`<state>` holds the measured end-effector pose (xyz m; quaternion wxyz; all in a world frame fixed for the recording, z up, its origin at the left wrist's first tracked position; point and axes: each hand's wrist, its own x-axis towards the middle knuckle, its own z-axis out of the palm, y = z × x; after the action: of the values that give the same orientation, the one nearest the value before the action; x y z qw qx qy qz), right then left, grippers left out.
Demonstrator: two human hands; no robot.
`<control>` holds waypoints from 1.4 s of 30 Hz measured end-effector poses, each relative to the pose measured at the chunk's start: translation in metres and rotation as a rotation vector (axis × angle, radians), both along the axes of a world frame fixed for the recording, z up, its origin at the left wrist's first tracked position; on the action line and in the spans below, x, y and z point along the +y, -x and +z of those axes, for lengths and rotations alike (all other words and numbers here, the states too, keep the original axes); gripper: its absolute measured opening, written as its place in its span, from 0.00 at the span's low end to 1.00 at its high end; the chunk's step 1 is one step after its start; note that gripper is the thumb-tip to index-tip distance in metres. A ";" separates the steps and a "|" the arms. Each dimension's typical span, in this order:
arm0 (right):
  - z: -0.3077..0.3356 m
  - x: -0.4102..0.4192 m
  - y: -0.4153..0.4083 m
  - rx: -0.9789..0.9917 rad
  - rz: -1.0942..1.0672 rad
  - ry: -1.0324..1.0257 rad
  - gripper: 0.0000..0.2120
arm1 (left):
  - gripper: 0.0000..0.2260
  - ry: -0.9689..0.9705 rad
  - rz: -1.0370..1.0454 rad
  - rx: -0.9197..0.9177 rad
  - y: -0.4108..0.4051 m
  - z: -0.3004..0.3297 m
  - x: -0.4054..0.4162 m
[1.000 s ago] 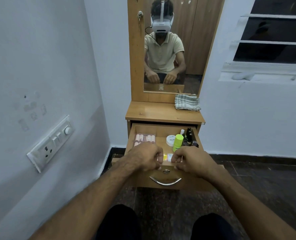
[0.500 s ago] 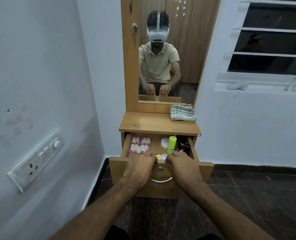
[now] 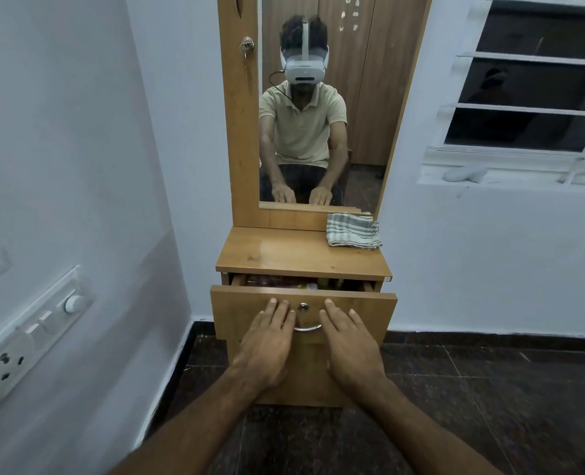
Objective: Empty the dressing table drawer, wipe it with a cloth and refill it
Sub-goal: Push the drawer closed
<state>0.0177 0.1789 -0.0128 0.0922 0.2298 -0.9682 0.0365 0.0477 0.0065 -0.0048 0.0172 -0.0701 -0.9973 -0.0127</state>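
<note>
Two hands lie flat on the drawer (image 3: 303, 311) front, the left hand (image 3: 270, 341) and right hand (image 3: 349, 341) either side of its curved metal handle (image 3: 306, 328). Neither grip holds anything; fingers are straight, pressing smooth, glossy wood. Only a narrow gap shows the drawer slightly out, with items (too dim to name) inside. Judging by this, the refill looks done and closing is in hand; the next move likely calls for an even push. One folded striped cloth (image 3: 352, 231) rests on the surface (image 3: 284, 252), back right.

both hands (image 3: 310, 341) flat on drawer front (image 3: 370, 313) — drawer slightly ajar
</note>
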 end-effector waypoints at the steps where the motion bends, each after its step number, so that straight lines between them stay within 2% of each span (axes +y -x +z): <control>1: -0.007 0.003 0.001 -0.040 -0.029 -0.041 0.37 | 0.45 0.022 0.027 -0.029 0.004 -0.003 -0.001; 4: -0.015 0.014 0.011 -0.136 -0.130 -0.087 0.39 | 0.43 0.046 0.072 -0.082 0.017 -0.005 -0.005; 9: -0.013 0.019 0.033 -0.209 -0.142 -0.094 0.39 | 0.43 0.071 0.076 -0.125 0.034 -0.004 -0.009; 18: -0.003 0.021 0.066 -0.237 -0.135 -0.143 0.40 | 0.37 0.068 0.110 -0.159 0.065 0.006 -0.010; 25: -0.006 0.020 0.073 -0.265 -0.144 -0.164 0.41 | 0.39 0.112 0.121 -0.193 0.072 0.000 -0.008; 33: 0.012 0.014 0.075 -0.451 -0.203 -0.025 0.41 | 0.35 0.166 0.134 -0.236 0.071 0.006 -0.020; 38: 0.016 0.018 0.070 -0.515 -0.238 0.062 0.41 | 0.37 0.164 0.179 -0.265 0.059 0.005 -0.032; 42: 0.015 0.020 0.068 -0.540 -0.253 0.113 0.42 | 0.36 0.143 0.213 -0.279 0.052 0.004 -0.040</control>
<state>-0.0508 0.1984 0.0024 -0.1523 0.0838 -0.9750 0.1381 -0.0045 -0.0335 -0.0003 -0.1250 0.0371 -0.9902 0.0504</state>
